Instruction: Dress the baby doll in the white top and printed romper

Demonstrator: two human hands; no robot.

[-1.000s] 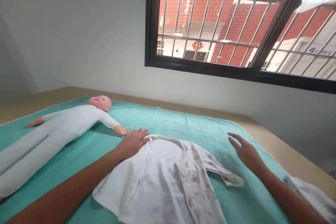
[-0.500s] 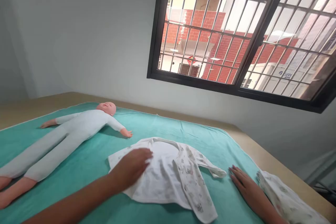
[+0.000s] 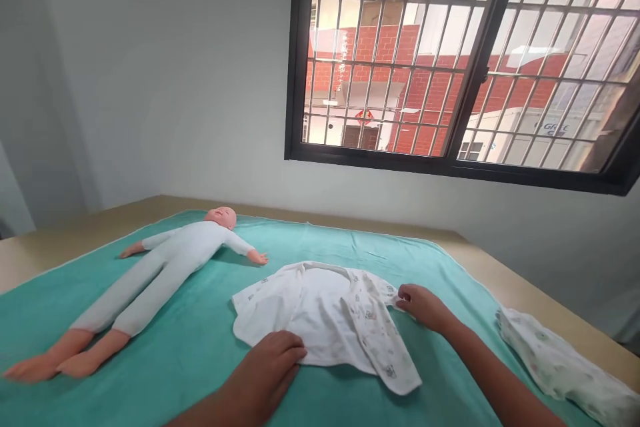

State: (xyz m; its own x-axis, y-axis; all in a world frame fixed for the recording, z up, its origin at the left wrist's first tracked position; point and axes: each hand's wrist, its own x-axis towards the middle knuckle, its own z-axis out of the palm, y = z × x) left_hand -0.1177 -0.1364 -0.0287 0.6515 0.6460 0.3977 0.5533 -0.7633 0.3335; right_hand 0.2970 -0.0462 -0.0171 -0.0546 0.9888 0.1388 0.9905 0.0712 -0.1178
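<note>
A white baby shirt (image 3: 320, 310) with a faint print lies spread on a teal blanket (image 3: 190, 340). My left hand (image 3: 273, 363) rests with curled fingers on the shirt's near hem. My right hand (image 3: 424, 305) is closed on the shirt's right sleeve at its far edge. A baby doll (image 3: 165, 267) in a white bodysuit lies on its back to the left, arms out, apart from both hands.
A second printed white garment (image 3: 560, 363) lies on the blanket's right edge. The blanket covers a tan platform (image 3: 505, 283) against a white wall. A barred window (image 3: 450, 60) sits above, with brick buildings outside.
My left hand slid back from the shirt's collar to its near hem. My right hand moved from the bare blanket onto the shirt's right sleeve and closed. The view pulled back.
</note>
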